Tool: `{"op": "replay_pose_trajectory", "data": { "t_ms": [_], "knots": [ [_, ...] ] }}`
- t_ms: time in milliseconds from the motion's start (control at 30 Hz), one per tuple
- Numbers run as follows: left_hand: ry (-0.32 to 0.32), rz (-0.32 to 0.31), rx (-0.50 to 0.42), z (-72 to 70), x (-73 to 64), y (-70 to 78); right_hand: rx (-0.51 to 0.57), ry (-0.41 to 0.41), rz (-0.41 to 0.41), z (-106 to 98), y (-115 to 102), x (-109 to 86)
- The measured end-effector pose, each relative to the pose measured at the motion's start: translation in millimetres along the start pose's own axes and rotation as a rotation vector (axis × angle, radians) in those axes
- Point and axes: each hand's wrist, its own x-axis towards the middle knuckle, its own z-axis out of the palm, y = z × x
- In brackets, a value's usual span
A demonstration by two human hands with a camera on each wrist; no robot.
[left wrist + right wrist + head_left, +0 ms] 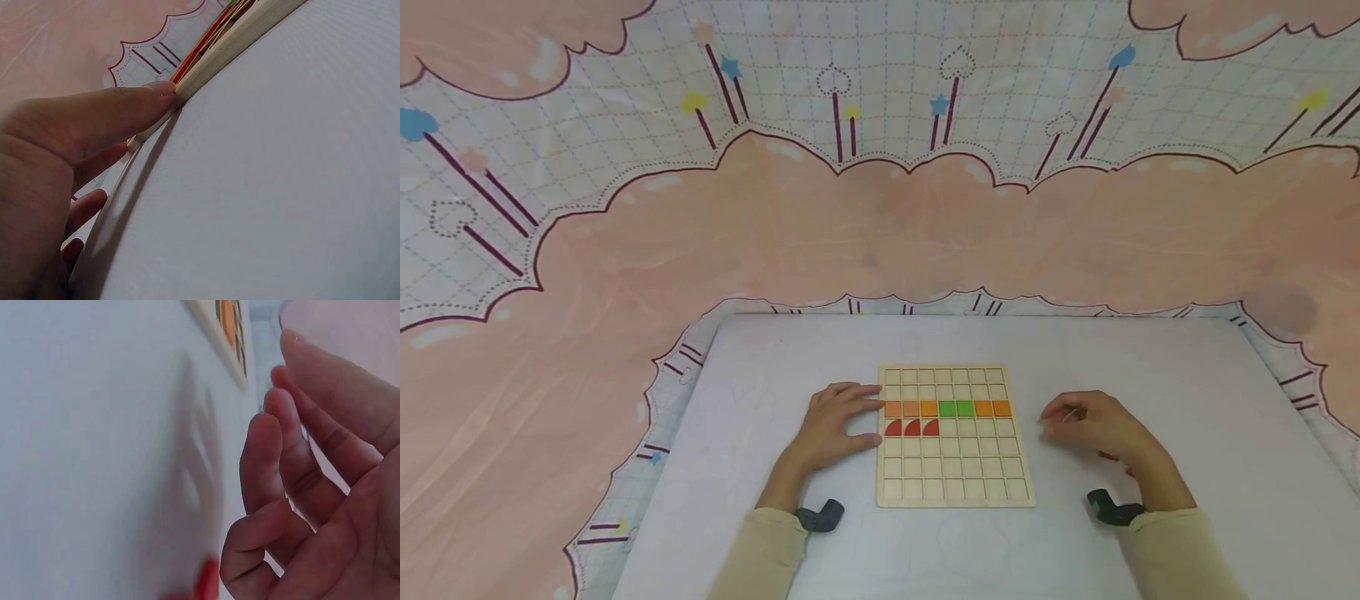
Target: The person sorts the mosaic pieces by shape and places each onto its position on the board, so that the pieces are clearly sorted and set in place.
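A square wooden grid board (957,493) lies on the table. One row holds orange and green squares (956,408); below it, at the left end of another row, sit three red quarter-circle pieces (912,428). My left hand (835,427) rests at the board's left edge, thumb and fingertips against it. In the left wrist view the thumb (119,112) presses the wooden side. To the right of the board my right hand (1093,425) hovers over the table, fingers bent loosely. The right wrist view shows nothing between the thumb (340,381) and the fingers.
Loose red pieces (1107,455) lie on the white table (955,550) beside the right wrist, partly hidden by it. Dark wrist devices (822,516) sit at both cuffs. Behind the table hangs a pink and white patterned cloth (925,225).
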Motion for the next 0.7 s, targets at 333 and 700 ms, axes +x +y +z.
{"op": "replay_pose_trajectory", "data": {
  "t_ms": [333, 700],
  "knots": [
    [0.006, 0.009, 0.01, 0.2, 0.1, 0.4, -0.022, -0.055, 0.03, -48, 46, -24.5],
    [0.004, -0.001, 0.021, 1.0, -0.5, -0.4, -0.031, -0.156, 0.068, -64, 87, -30.5]
  ]
}}
